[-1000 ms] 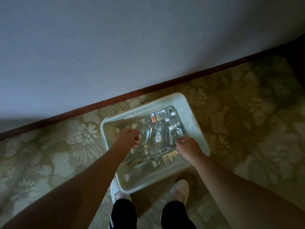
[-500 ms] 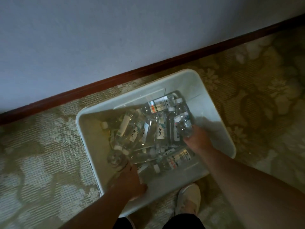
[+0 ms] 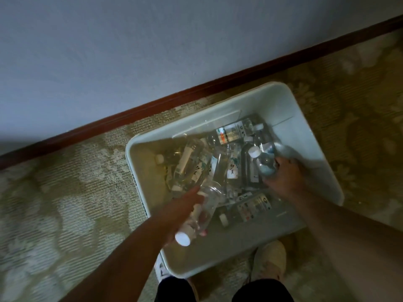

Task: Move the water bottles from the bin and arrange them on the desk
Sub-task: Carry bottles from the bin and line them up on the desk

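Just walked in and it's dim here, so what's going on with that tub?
A person bends over a white plastic bin on patterned carpet. The left hand grips a clear white-capped water bottle; the right hand grips a clear blue-labelled bottle. More bottles lie jumbled inside.

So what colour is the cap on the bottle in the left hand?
White, on the bottle the left hand grips; head view.
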